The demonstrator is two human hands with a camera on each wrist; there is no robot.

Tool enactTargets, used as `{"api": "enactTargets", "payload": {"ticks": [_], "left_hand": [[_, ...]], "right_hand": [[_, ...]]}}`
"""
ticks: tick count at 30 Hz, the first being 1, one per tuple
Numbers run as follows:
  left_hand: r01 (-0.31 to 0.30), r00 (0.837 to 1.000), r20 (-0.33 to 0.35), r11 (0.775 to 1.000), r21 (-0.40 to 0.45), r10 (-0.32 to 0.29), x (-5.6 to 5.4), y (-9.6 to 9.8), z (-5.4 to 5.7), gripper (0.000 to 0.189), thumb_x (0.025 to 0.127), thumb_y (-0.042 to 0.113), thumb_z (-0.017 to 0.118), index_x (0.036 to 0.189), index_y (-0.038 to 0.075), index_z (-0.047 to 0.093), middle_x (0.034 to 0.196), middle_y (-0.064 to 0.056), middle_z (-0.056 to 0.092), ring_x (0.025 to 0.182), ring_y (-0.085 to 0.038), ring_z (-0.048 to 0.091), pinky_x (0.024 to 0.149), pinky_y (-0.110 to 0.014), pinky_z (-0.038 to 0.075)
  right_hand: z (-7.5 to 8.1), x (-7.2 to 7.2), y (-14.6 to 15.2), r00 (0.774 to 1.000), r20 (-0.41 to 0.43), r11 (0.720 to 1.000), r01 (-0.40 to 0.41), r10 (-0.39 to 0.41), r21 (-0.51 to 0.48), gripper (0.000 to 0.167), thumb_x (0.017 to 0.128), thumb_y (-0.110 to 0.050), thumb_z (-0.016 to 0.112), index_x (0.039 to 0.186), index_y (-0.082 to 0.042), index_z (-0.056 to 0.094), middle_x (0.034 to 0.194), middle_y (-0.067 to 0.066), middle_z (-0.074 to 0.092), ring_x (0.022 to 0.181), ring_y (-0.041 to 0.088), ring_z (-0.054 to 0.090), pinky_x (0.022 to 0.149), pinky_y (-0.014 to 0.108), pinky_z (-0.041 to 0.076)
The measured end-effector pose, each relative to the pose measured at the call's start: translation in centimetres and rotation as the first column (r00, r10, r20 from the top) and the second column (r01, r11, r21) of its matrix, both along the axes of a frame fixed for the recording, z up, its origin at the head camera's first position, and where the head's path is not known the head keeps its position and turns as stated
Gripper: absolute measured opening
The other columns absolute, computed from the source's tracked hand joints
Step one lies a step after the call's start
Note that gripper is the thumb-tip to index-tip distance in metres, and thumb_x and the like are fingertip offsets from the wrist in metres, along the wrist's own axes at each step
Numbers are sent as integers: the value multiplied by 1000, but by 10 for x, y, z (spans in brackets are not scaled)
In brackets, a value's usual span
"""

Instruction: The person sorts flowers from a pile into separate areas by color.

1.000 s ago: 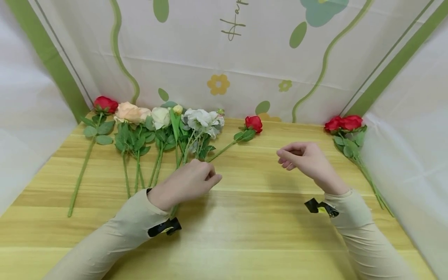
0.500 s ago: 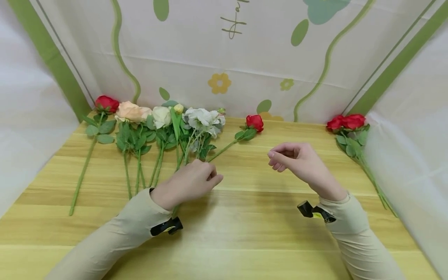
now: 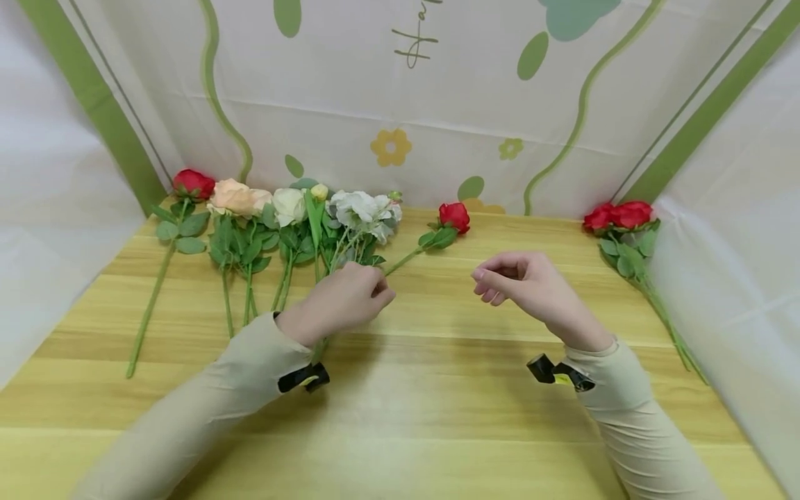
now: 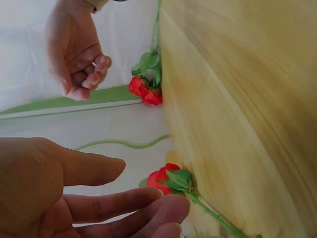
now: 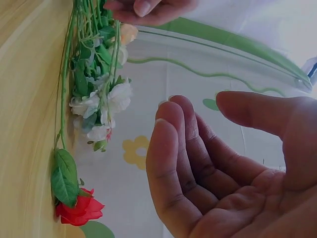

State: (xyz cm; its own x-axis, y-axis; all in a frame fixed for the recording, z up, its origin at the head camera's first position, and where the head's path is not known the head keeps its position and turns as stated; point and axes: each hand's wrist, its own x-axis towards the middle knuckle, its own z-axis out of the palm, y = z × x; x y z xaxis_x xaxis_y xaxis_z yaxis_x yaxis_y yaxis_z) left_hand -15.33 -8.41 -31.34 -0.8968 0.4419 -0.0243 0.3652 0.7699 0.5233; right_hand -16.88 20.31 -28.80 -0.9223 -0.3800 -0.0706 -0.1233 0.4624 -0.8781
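Observation:
My left hand hovers over the stems of the middle flowers, and in the left wrist view its thumb and fingers stand apart, holding nothing. Just beyond it a single red rose lies aslant on the table, its stem running back under the hand in the head view. White flowers lie at the far side of that hand. Loosely curved, my right hand is held above the table to the right of the single rose. In the right wrist view its palm and fingers hold nothing.
Along the back of the wooden table lie a cream rose, peach roses and, at far left, a red rose. Two red roses lie by the right side. A printed cloth hangs behind.
My right hand has moved left, closer to the single red rose. My left hand has shifted slightly forward over the stems. The flowers stay in place.

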Motion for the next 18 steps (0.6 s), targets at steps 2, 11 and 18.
{"api": "enactTargets", "payload": {"ticks": [2, 11, 18], "left_hand": [[10, 1000, -6, 1000, -25, -10, -7, 3, 2, 36, 101, 18, 52, 66, 12, 50, 51, 4, 37, 43, -8, 29, 46, -26, 30], [57, 997, 54, 982, -179, -48, -37, 21, 0, 35, 99, 11, 53, 64, 12, 46, 54, 1, 40, 43, -10, 37, 43, -24, 34], [132, 991, 37, 941, -312, -127, -49, 43, -9, 21, 94, -3, 49, 78, 7, 56, 67, -5, 46, 52, -13, 36, 46, -24, 31]], "right_hand": [[1, 0, 1, 1000, 0, 1000, -1, 1, 0, 31, 95, -29, 68, 106, 0, 68, 94, 15, 70, 80, 30, 67, 73, 37, 56], [-1, -5, 3, 998, 42, 999, -43, 42, 24, 34, 96, -32, 67, 111, -1, 66, 98, 16, 69, 83, 30, 67, 74, 38, 55], [-5, -11, 7, 996, 64, 997, -64, 60, 47, 35, 96, -33, 66, 112, -2, 66, 99, 14, 69, 85, 31, 66, 75, 39, 55]]}}
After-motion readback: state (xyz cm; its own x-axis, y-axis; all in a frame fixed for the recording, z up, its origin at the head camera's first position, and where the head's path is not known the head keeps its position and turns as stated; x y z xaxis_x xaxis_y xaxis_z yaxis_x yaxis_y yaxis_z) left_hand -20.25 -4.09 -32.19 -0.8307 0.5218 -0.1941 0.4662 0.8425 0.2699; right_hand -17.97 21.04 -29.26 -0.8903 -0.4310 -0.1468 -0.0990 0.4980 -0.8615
